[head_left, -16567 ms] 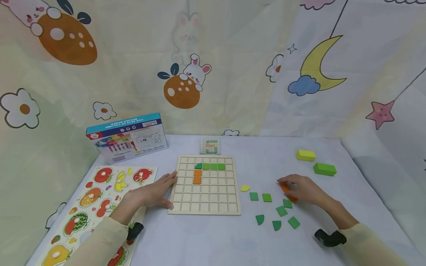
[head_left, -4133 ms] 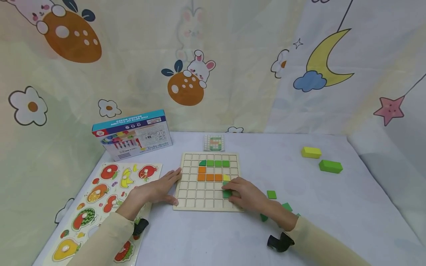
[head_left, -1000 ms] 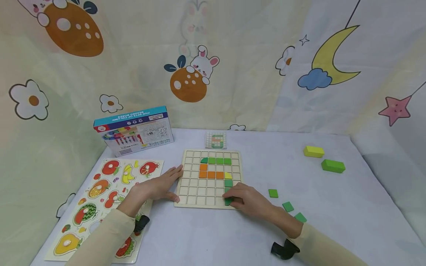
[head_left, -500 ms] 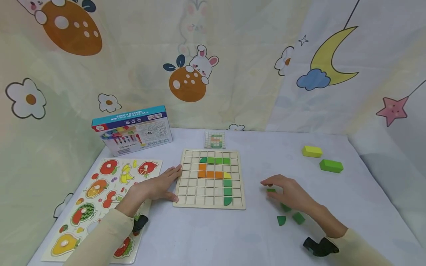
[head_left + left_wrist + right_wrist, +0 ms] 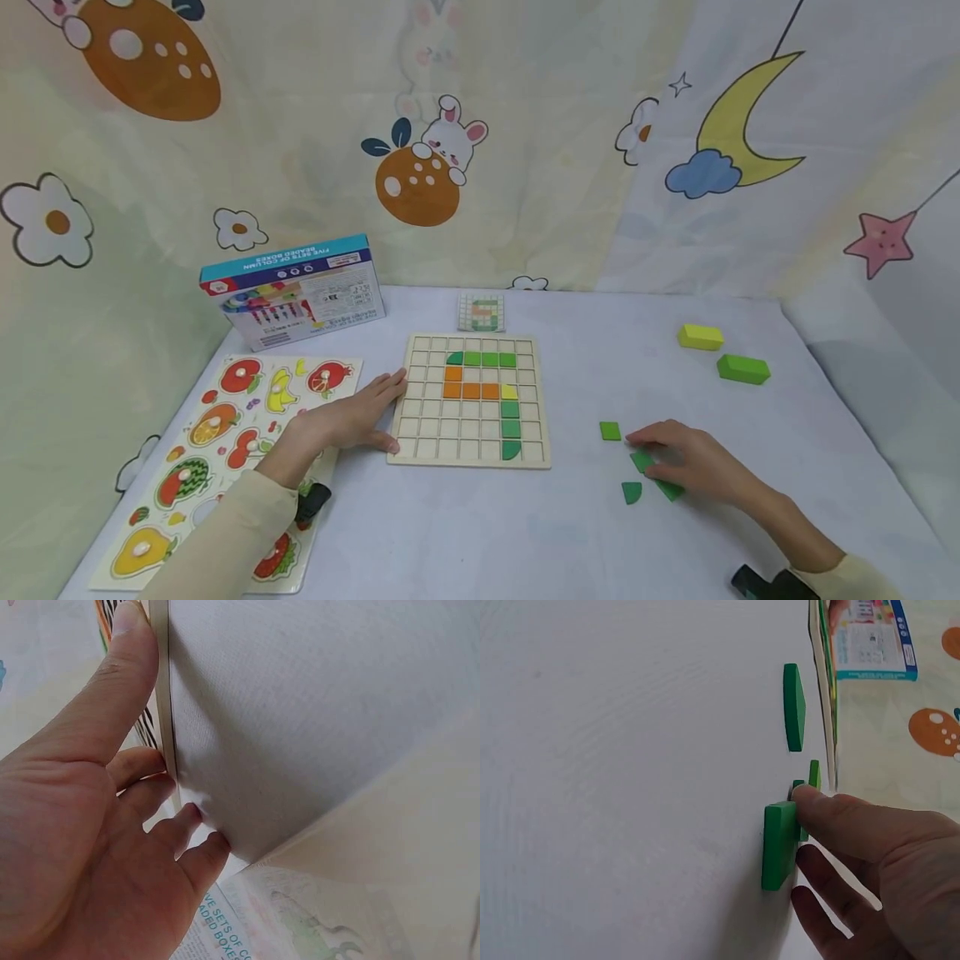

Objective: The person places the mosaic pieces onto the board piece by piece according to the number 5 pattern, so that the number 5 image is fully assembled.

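Observation:
My left hand [image 5: 352, 421] rests with extended fingers at the left edge of the wooden grid board [image 5: 427, 446]; in the left wrist view, its thumb [image 5: 135, 630] lies along that edge. On the board, green, orange and yellow tiles form a bent line, ending below in a dark green quarter-round tile [image 5: 512, 450]. To the right, my right hand [image 5: 693, 462] is low over loose green tiles, thumb and forefinger spread either side of a green square tile [image 5: 641, 461]. In the right wrist view, the thumb tip overlaps that tile, behind a nearer green tile [image 5: 778, 847].
A lighter green tile [image 5: 610, 431] and a quarter-round tile [image 5: 632, 492] lie left of my right hand. Yellow [image 5: 701, 337] and green [image 5: 743, 369] blocks sit back right. A pattern card [image 5: 481, 312] is behind the board; a box [image 5: 300, 300] and fruit puzzle board [image 5: 217, 450] stand left.
Orange, yellow and green tiles have been added to the board, the quarter-round last. My right hand has left the board and moved right, past the lighter green tile. The left hand stays put.

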The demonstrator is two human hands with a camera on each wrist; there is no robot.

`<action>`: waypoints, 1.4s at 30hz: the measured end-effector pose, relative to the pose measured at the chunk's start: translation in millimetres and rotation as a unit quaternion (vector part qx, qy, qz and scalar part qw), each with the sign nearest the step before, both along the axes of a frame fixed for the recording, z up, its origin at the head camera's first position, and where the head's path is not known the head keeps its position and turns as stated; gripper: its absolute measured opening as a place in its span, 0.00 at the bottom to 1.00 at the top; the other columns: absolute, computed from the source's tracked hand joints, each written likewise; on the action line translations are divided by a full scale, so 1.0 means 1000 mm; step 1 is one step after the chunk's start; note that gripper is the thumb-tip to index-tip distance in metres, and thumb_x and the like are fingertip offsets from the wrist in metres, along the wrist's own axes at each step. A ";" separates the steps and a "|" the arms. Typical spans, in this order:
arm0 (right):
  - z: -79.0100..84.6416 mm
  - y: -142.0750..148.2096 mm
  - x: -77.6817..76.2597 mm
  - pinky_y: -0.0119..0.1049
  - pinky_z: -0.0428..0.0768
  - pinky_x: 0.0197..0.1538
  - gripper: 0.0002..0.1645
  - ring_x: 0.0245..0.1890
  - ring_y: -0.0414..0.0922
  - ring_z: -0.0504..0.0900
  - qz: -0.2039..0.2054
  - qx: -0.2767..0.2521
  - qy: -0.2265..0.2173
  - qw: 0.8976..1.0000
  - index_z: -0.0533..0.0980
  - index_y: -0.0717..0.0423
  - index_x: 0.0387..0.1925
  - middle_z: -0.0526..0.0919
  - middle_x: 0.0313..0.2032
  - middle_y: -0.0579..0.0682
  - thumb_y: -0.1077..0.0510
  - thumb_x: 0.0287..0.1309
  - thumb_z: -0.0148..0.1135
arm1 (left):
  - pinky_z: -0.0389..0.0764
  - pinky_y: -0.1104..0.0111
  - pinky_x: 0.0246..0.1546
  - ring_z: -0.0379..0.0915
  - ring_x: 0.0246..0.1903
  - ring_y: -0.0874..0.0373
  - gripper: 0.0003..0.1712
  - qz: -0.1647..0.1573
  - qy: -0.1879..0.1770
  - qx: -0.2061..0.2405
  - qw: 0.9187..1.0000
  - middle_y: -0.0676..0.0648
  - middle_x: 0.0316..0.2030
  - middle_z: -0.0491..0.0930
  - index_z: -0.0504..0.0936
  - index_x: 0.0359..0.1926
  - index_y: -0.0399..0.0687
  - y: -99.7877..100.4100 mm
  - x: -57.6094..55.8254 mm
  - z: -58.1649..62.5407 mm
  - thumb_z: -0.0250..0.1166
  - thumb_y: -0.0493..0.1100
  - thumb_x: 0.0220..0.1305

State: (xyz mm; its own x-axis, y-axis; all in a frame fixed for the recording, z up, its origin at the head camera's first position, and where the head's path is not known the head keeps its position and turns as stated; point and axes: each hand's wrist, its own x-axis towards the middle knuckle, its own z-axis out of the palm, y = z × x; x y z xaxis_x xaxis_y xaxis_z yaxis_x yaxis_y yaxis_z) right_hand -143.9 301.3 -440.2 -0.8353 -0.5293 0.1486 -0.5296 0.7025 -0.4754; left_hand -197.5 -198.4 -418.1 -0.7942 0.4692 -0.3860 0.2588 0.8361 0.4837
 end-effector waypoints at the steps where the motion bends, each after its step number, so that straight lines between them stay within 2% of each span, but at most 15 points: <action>1: -0.001 -0.001 0.000 0.13 0.71 0.49 0.24 0.47 0.28 0.78 0.006 -0.006 0.002 1.000 0.81 0.50 0.49 0.85 0.45 0.42 0.59 0.46 0.75 | 0.51 0.45 0.72 0.32 0.77 0.42 0.58 0.001 0.000 0.001 1.000 0.45 0.78 0.38 0.47 0.77 0.47 0.000 0.000 0.000 0.71 0.55 0.53; 5: -0.002 -0.005 -0.001 0.15 0.73 0.48 0.22 0.46 0.30 0.79 0.013 -0.010 0.012 1.000 0.82 0.49 0.47 0.85 0.43 0.42 0.61 0.46 0.74 | 0.52 0.45 0.72 0.32 0.77 0.43 0.58 0.004 -0.002 0.000 1.000 0.45 0.78 0.38 0.47 0.77 0.47 0.000 0.000 0.000 0.71 0.55 0.53; 11: 0.004 -0.027 -0.008 0.30 0.81 0.45 0.21 0.41 0.36 0.81 0.004 -0.007 0.014 1.000 0.83 0.51 0.46 0.85 0.42 0.41 0.61 0.46 0.74 | 0.52 0.45 0.72 0.32 0.77 0.43 0.59 0.008 -0.003 -0.001 1.000 0.45 0.78 0.38 0.47 0.77 0.48 0.001 0.001 0.000 0.72 0.54 0.53; 14: 0.006 -0.053 -0.015 0.34 0.82 0.45 0.21 0.41 0.38 0.81 0.009 -0.021 -0.004 1.000 0.83 0.52 0.47 0.86 0.43 0.41 0.60 0.48 0.74 | 0.52 0.45 0.72 0.32 0.77 0.43 0.59 0.012 -0.004 -0.002 1.000 0.46 0.78 0.38 0.47 0.77 0.48 0.000 0.000 0.000 0.72 0.55 0.53; 19: 0.008 -0.112 -0.021 0.33 0.82 0.45 0.21 0.42 0.38 0.80 0.034 -0.029 -0.031 0.999 0.82 0.53 0.48 0.85 0.44 0.42 0.58 0.49 0.73 | 0.54 0.45 0.71 0.31 0.77 0.44 0.59 0.012 -0.008 -0.002 1.000 0.47 0.78 0.38 0.46 0.77 0.50 -0.001 -0.001 -0.002 0.72 0.55 0.53; 23: 0.008 -0.154 -0.022 0.31 0.81 0.45 0.20 0.41 0.38 0.79 0.063 -0.027 -0.024 0.997 0.82 0.54 0.48 0.86 0.44 0.43 0.57 0.51 0.72 | 0.55 0.44 0.71 0.32 0.77 0.44 0.59 0.007 -0.003 -0.005 1.000 0.47 0.78 0.38 0.46 0.77 0.49 0.000 -0.002 -0.003 0.72 0.55 0.53; 26: 0.006 -0.176 -0.020 0.30 0.80 0.45 0.19 0.41 0.37 0.78 0.074 -0.019 -0.012 0.997 0.83 0.54 0.48 0.86 0.43 0.43 0.57 0.52 0.72 | 0.55 0.45 0.71 0.32 0.77 0.44 0.59 0.003 0.002 -0.008 1.000 0.47 0.78 0.38 0.46 0.77 0.49 0.000 -0.002 -0.003 0.72 0.55 0.53; 31: 0.003 -0.192 -0.018 0.29 0.79 0.44 0.19 0.40 0.38 0.77 0.067 -0.005 0.001 0.998 0.83 0.53 0.47 0.86 0.42 0.43 0.57 0.51 0.72 | 0.55 0.45 0.71 0.32 0.77 0.44 0.58 -0.001 0.008 -0.015 1.000 0.47 0.78 0.37 0.46 0.77 0.48 0.001 -0.002 -0.003 0.72 0.54 0.54; 42: -0.003 -0.200 -0.020 0.30 0.79 0.46 0.19 0.41 0.37 0.77 0.065 0.009 0.015 0.998 0.83 0.51 0.46 0.86 0.42 0.42 0.57 0.50 0.74 | 0.53 0.46 0.72 0.31 0.77 0.44 0.59 -0.001 0.006 -0.015 1.000 0.47 0.78 0.36 0.46 0.77 0.47 0.001 -0.002 -0.002 0.72 0.54 0.54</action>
